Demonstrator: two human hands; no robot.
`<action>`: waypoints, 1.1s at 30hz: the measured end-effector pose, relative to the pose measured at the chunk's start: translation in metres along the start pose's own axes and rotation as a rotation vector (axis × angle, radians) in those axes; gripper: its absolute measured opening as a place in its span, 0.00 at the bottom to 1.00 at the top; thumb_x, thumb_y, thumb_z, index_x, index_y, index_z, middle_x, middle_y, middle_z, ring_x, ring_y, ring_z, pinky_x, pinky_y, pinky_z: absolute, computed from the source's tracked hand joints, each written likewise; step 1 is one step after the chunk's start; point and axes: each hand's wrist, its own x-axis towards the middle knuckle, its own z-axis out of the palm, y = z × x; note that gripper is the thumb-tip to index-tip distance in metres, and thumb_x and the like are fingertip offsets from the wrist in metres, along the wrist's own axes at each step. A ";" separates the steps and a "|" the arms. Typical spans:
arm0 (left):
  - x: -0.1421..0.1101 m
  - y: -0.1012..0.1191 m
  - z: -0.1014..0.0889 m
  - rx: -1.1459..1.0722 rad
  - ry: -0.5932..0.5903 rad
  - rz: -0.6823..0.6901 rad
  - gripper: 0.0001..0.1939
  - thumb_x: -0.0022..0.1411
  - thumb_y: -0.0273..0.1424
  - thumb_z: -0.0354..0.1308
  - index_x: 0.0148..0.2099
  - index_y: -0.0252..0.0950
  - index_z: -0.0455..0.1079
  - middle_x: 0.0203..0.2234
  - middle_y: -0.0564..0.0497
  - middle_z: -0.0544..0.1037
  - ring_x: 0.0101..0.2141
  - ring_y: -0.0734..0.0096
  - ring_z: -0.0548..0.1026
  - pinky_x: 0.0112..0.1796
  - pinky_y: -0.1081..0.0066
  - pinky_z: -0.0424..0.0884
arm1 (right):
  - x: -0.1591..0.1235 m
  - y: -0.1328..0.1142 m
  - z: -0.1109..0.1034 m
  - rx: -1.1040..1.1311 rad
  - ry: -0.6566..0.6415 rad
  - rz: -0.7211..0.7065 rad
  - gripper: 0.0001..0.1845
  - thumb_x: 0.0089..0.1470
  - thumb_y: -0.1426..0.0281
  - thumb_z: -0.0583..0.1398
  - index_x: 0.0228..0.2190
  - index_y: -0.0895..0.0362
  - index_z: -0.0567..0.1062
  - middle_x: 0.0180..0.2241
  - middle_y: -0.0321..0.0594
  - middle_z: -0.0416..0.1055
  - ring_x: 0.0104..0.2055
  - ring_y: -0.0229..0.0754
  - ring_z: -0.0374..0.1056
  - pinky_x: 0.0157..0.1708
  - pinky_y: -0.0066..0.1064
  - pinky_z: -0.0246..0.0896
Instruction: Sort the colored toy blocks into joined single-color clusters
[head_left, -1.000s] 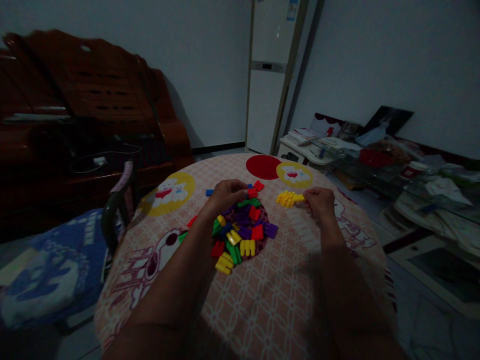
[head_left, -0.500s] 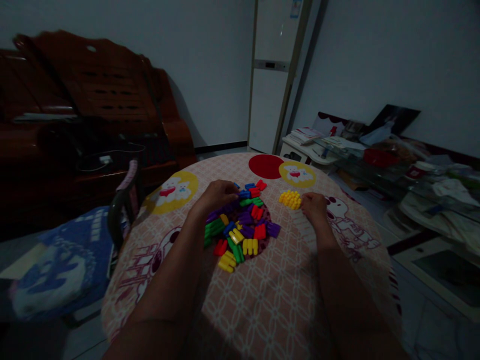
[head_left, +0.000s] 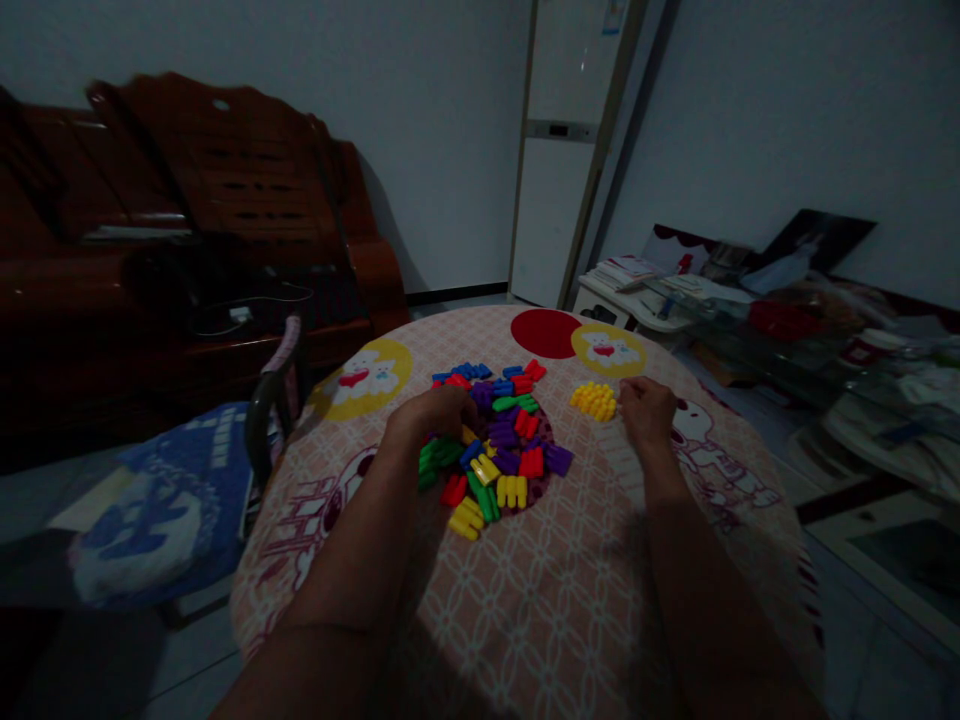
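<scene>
A heap of plastic building blocks [head_left: 506, 437] in purple, green, red, blue and yellow lies on the patterned tablecloth [head_left: 540, 580]. My left hand [head_left: 439, 410] is over the heap's left side, fingers curled down among purple and green pieces. Its fingertips are partly hidden, so what they grip cannot be made out. Right of the heap sits a cluster of small yellow knobbed pieces [head_left: 594, 401]. Close beside its right edge is my right hand [head_left: 649, 408], its fingers pinched together; anything between them is too small or dark to name.
A chair with a blue cloth [head_left: 172, 500] stands left of the round table, before a wooden sofa [head_left: 255, 190]. To the right, a glass-topped cabinet [head_left: 720, 320] carries papers, bags and a cup. A tall white air conditioner [head_left: 555, 210] stands in the far corner.
My left hand has drawn back toward me and left, uncovering blue and red blocks at the heap's far side. My right hand stays beside the yellow cluster. The view has turned slightly left.
</scene>
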 end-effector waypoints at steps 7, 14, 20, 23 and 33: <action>0.009 0.006 0.006 0.099 -0.031 -0.018 0.15 0.47 0.24 0.65 0.40 0.36 0.80 0.36 0.49 0.83 0.35 0.67 0.76 0.31 0.76 0.65 | -0.004 -0.012 0.000 0.093 0.002 -0.035 0.18 0.52 0.61 0.56 0.31 0.60 0.80 0.26 0.44 0.77 0.30 0.45 0.72 0.30 0.33 0.65; 0.009 0.000 0.003 -0.080 0.058 -0.004 0.08 0.50 0.27 0.62 0.36 0.36 0.77 0.31 0.52 0.81 0.30 0.70 0.75 0.29 0.76 0.64 | -0.009 -0.036 0.002 0.267 -0.086 0.015 0.16 0.50 0.61 0.58 0.31 0.60 0.80 0.24 0.41 0.75 0.27 0.43 0.72 0.27 0.31 0.67; 0.018 0.017 0.003 -0.385 0.254 0.217 0.10 0.52 0.30 0.59 0.38 0.34 0.74 0.29 0.51 0.81 0.31 0.70 0.76 0.32 0.75 0.68 | -0.038 -0.076 0.019 0.473 -0.503 -0.018 0.13 0.51 0.61 0.59 0.28 0.57 0.79 0.22 0.35 0.73 0.22 0.37 0.68 0.23 0.26 0.63; 0.026 0.034 0.013 -0.471 0.244 0.308 0.09 0.51 0.30 0.60 0.36 0.34 0.74 0.25 0.53 0.78 0.28 0.72 0.74 0.30 0.75 0.67 | -0.051 -0.086 0.029 0.525 -0.615 -0.061 0.12 0.50 0.61 0.60 0.30 0.57 0.79 0.22 0.35 0.73 0.24 0.37 0.69 0.24 0.26 0.63; 0.035 0.049 0.025 -0.431 0.373 0.322 0.14 0.52 0.27 0.60 0.42 0.34 0.75 0.36 0.49 0.81 0.35 0.67 0.78 0.37 0.70 0.73 | -0.038 -0.073 0.020 0.438 -0.456 0.047 0.10 0.49 0.65 0.60 0.30 0.58 0.77 0.23 0.37 0.75 0.24 0.41 0.71 0.23 0.28 0.65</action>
